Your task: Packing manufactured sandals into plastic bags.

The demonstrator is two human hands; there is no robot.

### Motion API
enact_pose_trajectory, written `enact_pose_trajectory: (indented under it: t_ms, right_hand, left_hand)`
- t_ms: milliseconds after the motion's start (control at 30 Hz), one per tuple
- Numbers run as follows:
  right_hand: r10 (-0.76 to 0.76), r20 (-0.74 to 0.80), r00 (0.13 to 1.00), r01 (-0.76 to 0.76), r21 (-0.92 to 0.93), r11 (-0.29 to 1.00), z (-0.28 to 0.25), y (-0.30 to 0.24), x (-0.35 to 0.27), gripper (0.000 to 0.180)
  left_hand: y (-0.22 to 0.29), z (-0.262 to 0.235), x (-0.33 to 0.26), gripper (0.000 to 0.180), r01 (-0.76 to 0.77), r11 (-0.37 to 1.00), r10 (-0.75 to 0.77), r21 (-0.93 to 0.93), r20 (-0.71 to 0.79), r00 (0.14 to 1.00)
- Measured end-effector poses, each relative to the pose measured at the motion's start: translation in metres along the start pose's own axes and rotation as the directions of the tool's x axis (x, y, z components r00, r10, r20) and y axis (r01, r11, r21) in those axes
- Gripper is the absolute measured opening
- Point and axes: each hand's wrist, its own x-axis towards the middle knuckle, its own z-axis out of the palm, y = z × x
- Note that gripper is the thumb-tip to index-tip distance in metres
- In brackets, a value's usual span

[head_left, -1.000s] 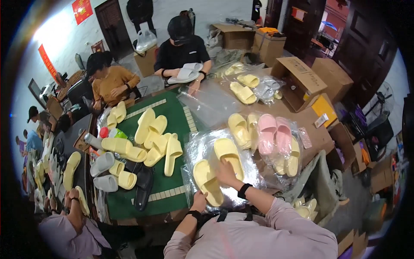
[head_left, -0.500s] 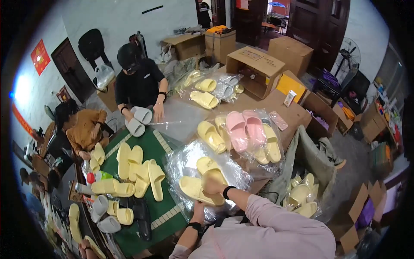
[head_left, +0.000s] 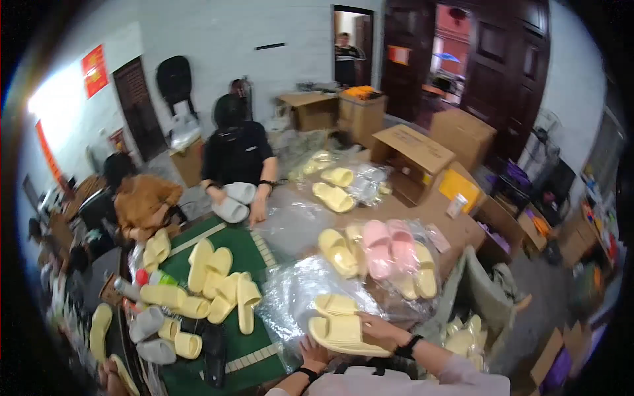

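Note:
A pair of pale yellow slippers [head_left: 347,334] is in my right hand [head_left: 385,331], whose fingers wrap the slipper's side. One slipper lies behind the other, and both are over a stack of clear plastic bags [head_left: 287,297]. My left hand [head_left: 315,355] rests on the near edge of that plastic with its fingers spread, apart from the slippers. Beyond the bags lie a bagged pink pair [head_left: 387,247] and a yellow slipper [head_left: 337,253]. To the left, several loose yellow slippers [head_left: 247,303] lie on the green mat [head_left: 264,360].
Across the table a person in black [head_left: 238,155] holds grey slippers [head_left: 232,203]; a person in brown [head_left: 146,203] sits left. A sack [head_left: 472,290] with bagged slippers stands at my right. An open cardboard box [head_left: 413,162] sits at the back. A black slipper [head_left: 214,354] lies near left.
My left hand has let go of the yellow slipper and come down flat on the plastic. My right hand has shifted the pair rightward. The whole view has tipped upward.

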Motion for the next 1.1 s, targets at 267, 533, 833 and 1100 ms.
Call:
enact_pose_trajectory:
  t_ms: [267, 533, 833, 1100]
  right_hand:
    - [0.212, 0.302, 0.929, -0.309, 0.322, 0.895, -0.006, 0.022, -0.046, 0.042]
    - [0.319, 0.303, 0.898, -0.405, 0.288, 0.867, 0.0, 0.08, -0.032, 0.042]
    - [0.233, 0.498, 0.835, -0.442, 0.354, 0.824, 0.003, 0.016, -0.005, 0.052]
    - [0.219, 0.502, 0.837, -0.369, 0.222, 0.903, 0.003, 0.019, -0.002, 0.052]
  left_hand:
    - [0.024, 0.018, -0.01, 0.048, 0.037, 0.946, -0.079, 0.323, 0.119, 0.99]
    - [0.028, 0.003, -0.022, 0.048, -0.078, 0.987, 0.1, 0.139, -0.161, 0.982]
    - [0.021, -0.011, -0.046, 0.053, -0.043, 0.998, 0.037, 0.053, 0.106, 0.994]
    - [0.017, 0.018, -0.041, 0.04, -0.025, 0.995, 0.05, 0.1, -0.251, 0.967]
